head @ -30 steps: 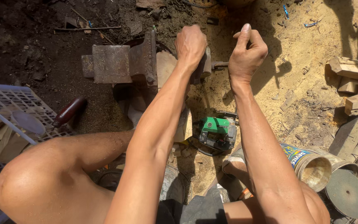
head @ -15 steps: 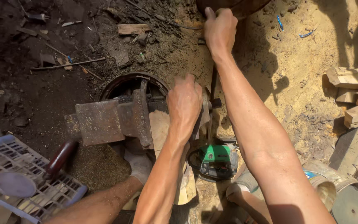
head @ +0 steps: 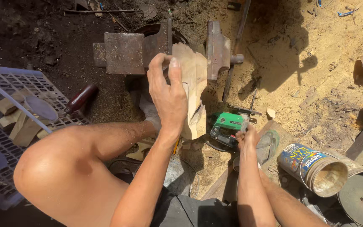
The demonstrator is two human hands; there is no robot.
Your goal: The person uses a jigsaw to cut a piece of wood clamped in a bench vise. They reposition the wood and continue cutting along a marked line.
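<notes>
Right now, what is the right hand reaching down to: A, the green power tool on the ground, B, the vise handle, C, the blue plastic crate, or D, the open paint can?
A: the right hand grips the green power tool on the sandy ground.

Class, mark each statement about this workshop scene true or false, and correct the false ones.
1. The left hand rests on the wooden piece between the vise jaws. True.
2. The right hand grips a hammer. False: it is at the green power tool.
3. A tin can lies on its side at the right. True.
4. The plastic crate holds bottles. False: it holds wood offcuts.
</notes>
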